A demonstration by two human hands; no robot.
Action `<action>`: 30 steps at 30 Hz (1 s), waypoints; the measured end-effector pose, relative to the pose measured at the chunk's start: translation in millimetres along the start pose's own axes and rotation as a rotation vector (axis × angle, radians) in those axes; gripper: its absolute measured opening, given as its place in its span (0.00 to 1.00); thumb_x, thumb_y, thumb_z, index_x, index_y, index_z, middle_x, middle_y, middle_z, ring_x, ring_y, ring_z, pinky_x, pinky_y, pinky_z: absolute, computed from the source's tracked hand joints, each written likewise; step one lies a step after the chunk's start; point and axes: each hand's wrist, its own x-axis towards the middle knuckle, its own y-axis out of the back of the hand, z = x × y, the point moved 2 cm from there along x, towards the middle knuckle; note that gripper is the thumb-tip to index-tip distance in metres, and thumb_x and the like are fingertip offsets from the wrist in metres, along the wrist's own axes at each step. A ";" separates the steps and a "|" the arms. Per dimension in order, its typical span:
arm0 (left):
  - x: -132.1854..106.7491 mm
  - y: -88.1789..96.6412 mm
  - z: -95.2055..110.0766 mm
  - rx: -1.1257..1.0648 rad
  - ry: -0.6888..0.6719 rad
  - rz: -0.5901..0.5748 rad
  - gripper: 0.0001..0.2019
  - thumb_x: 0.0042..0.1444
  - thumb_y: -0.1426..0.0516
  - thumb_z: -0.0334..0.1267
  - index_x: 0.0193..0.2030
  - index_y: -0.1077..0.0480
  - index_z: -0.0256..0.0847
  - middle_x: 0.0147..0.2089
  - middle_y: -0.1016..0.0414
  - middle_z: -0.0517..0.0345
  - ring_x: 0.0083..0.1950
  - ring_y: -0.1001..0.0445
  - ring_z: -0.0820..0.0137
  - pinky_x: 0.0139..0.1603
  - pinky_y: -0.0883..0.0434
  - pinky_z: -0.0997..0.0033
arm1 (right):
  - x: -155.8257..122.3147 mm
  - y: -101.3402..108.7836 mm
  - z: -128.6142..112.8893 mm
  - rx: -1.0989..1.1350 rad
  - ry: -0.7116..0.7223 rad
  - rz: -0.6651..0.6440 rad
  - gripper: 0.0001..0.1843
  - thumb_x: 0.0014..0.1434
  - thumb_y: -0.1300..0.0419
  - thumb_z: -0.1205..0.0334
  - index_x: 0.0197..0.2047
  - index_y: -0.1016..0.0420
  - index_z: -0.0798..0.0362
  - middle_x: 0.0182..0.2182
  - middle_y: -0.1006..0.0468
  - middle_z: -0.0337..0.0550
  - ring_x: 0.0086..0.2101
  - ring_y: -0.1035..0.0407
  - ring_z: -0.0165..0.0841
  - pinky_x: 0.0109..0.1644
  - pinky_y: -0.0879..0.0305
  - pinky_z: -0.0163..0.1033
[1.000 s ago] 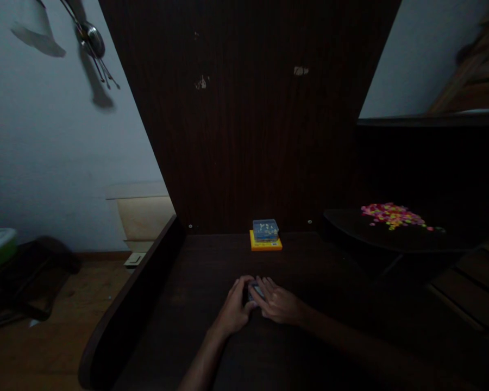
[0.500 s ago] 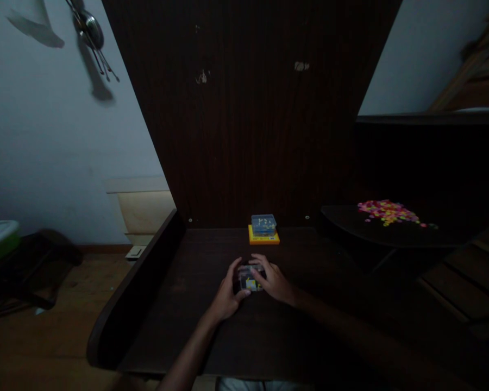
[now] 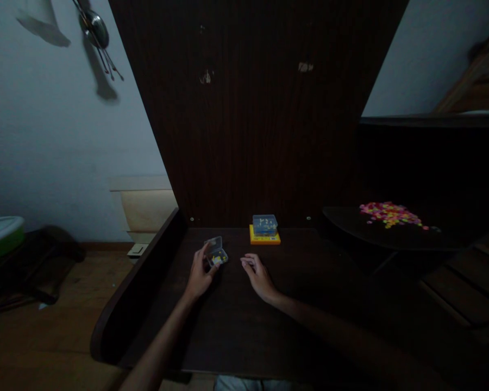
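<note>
My left hand [image 3: 199, 274] grips a small clear plastic box [image 3: 216, 253] with its lid raised and yellow bits inside, at the left middle of the dark wooden desk [image 3: 236, 326]. To its right my right hand [image 3: 257, 273] rests on the desk with its fingers curled, and I cannot make out anything between them. At the back of the desk a clear blue box [image 3: 264, 224] sits on top of a flat orange box [image 3: 264, 238].
A pile of small pink, yellow and orange pieces [image 3: 389, 214] lies on a dark round shelf at the right. A tall dark wooden panel [image 3: 261, 108] rises behind the desk. A raised board edges the desk's left side [image 3: 138, 282]. Utensils [image 3: 95, 32] hang on the wall.
Both hands were together on the small clear box at the desk's middle. Now they have parted: the left has carried the box leftwards with its lid up, the right has drawn off.
</note>
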 end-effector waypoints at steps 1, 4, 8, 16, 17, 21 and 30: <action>7.3 7.8 -5.1 0.068 -0.001 0.037 0.35 0.53 0.38 0.38 0.67 0.44 0.47 0.61 0.39 0.46 0.57 0.30 0.58 0.56 0.27 0.54 | -2.3 -0.5 -1.7 -0.010 0.011 -0.013 0.16 0.62 0.43 0.49 0.48 0.32 0.49 0.46 0.20 0.49 0.48 0.27 0.39 0.56 0.33 0.49; 27.0 28.1 -17.7 0.251 -0.030 0.132 0.39 0.50 0.38 0.35 0.68 0.46 0.44 0.60 0.39 0.45 0.57 0.29 0.58 0.60 0.31 0.52 | -6.0 -0.1 -4.6 -0.020 0.025 -0.041 0.14 0.62 0.43 0.52 0.48 0.32 0.49 0.47 0.20 0.49 0.48 0.26 0.39 0.56 0.33 0.49; 43.5 39.4 -26.0 0.432 -0.106 0.126 0.38 0.51 0.40 0.34 0.69 0.47 0.41 0.58 0.39 0.46 0.59 0.31 0.58 0.64 0.34 0.53 | -5.0 2.2 -2.1 0.005 0.026 -0.005 0.12 0.61 0.44 0.54 0.46 0.32 0.50 0.43 0.19 0.48 0.44 0.25 0.39 0.51 0.31 0.47; 56.3 32.3 -26.0 0.619 -0.269 0.003 0.36 0.58 0.45 0.32 0.71 0.52 0.45 0.64 0.43 0.45 0.64 0.35 0.58 0.65 0.34 0.54 | -3.1 7.8 -1.5 -0.055 0.034 0.144 0.03 0.51 0.44 0.61 0.30 0.35 0.50 0.25 0.31 0.35 0.28 0.35 0.31 0.34 0.38 0.36; 57.3 31.9 -27.1 0.635 -0.291 -0.009 0.35 0.59 0.46 0.32 0.72 0.53 0.45 0.64 0.43 0.44 0.64 0.36 0.59 0.65 0.34 0.54 | -3.6 9.0 -2.5 -0.078 0.035 0.153 0.04 0.50 0.44 0.61 0.28 0.37 0.50 0.23 0.35 0.33 0.26 0.38 0.30 0.32 0.40 0.35; 60.6 34.3 -34.5 0.722 -0.355 -0.068 0.31 0.61 0.50 0.29 0.71 0.51 0.44 0.65 0.42 0.44 0.66 0.37 0.59 0.65 0.35 0.54 | -5.9 9.0 -5.6 -0.139 0.032 0.025 0.13 0.46 0.44 0.62 0.20 0.47 0.50 0.18 0.46 0.29 0.22 0.49 0.26 0.27 0.51 0.33; 63.1 46.0 -38.5 0.931 -0.556 -0.236 0.33 0.60 0.52 0.26 0.72 0.50 0.47 0.67 0.39 0.46 0.65 0.35 0.59 0.62 0.31 0.58 | -6.7 6.4 -5.7 -0.129 -0.001 -0.054 0.16 0.40 0.49 0.64 0.15 0.58 0.49 0.15 0.56 0.29 0.20 0.59 0.24 0.24 0.62 0.33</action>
